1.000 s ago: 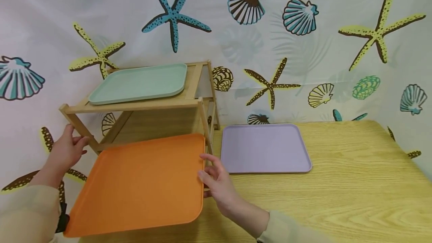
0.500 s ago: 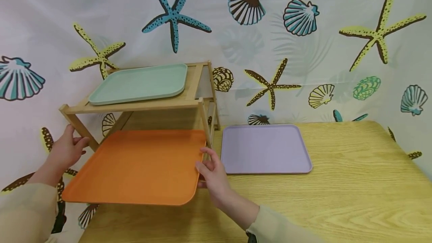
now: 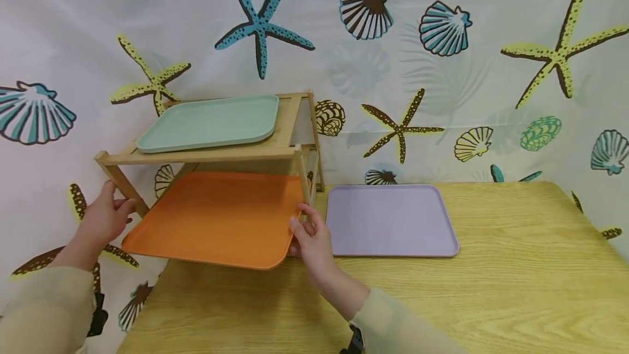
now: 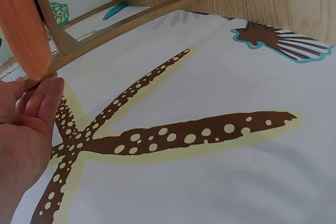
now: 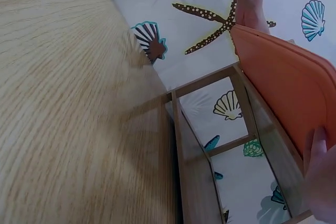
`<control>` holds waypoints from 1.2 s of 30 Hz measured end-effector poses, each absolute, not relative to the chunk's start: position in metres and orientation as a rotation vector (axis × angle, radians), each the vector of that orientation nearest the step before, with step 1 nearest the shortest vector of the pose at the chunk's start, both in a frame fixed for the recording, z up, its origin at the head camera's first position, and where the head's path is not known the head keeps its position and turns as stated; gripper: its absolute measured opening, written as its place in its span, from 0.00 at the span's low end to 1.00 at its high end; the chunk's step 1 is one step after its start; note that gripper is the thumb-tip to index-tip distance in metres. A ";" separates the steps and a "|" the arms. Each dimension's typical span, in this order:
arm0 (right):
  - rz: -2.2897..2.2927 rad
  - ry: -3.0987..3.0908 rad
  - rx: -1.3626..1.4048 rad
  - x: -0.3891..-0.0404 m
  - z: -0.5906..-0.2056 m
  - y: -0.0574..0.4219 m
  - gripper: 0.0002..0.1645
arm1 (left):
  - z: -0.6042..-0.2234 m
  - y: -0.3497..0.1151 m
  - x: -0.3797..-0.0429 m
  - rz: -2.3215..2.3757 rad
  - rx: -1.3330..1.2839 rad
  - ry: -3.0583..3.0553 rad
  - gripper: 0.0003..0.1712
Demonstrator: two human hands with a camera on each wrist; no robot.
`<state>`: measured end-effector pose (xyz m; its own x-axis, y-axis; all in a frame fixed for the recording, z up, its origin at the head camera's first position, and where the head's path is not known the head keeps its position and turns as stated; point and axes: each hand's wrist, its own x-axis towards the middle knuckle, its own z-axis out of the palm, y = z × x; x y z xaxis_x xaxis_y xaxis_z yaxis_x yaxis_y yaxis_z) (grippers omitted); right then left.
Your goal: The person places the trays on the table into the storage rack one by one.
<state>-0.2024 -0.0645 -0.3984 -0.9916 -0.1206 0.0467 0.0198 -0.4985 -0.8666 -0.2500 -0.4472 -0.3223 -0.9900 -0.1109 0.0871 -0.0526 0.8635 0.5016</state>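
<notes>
My right hand [image 3: 313, 242] grips an orange tray [image 3: 216, 214] by its right edge. The tray's far part is under the top shelf of a wooden rack [image 3: 206, 157], while the near end sticks out toward me, tilted over the table. At the rack's front left post, my left hand [image 3: 105, 213] holds the wood between thumb and fingers. The left wrist view has those fingers [image 4: 44, 98] curled at the post, right beneath the corner of the orange tray [image 4: 23, 30]. From below, the right wrist view catches the tray's underside [image 5: 286, 72] and the right hand [image 5: 321, 174] against it.
A mint green tray [image 3: 211, 122] lies on the rack's top shelf. To the right of the rack, a lilac tray [image 3: 390, 220] rests flat on the wooden table [image 3: 511, 266]. A white curtain [image 3: 442, 86] printed with starfish and shells hangs behind and at both sides.
The orange tray has moved away from me, farther into the rack, and its near end has risen. My right hand moved with it. The left hand keeps its hold on the post.
</notes>
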 end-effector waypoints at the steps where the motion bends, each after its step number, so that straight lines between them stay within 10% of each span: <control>1: -2.650 1.536 -0.158 -0.203 -0.399 -0.064 0.28 | -0.322 -0.447 -0.251 -0.781 0.126 -2.922 0.31; 18: -2.376 1.600 -0.596 -0.196 -0.410 -0.045 0.60 | -0.325 -0.446 -0.250 -0.757 0.087 -2.893 0.31; 36: -2.372 2.170 -0.563 -0.210 -0.410 -0.043 0.16 | -0.327 -0.444 -0.247 -0.797 0.145 -2.865 0.33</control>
<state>-0.2101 -0.0434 -0.4097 -0.9333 -0.1400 0.3306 -0.3169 -0.1119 -0.9419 -0.2473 -0.4444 -0.3273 -0.9818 -0.1371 0.1318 -0.0493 0.8529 0.5197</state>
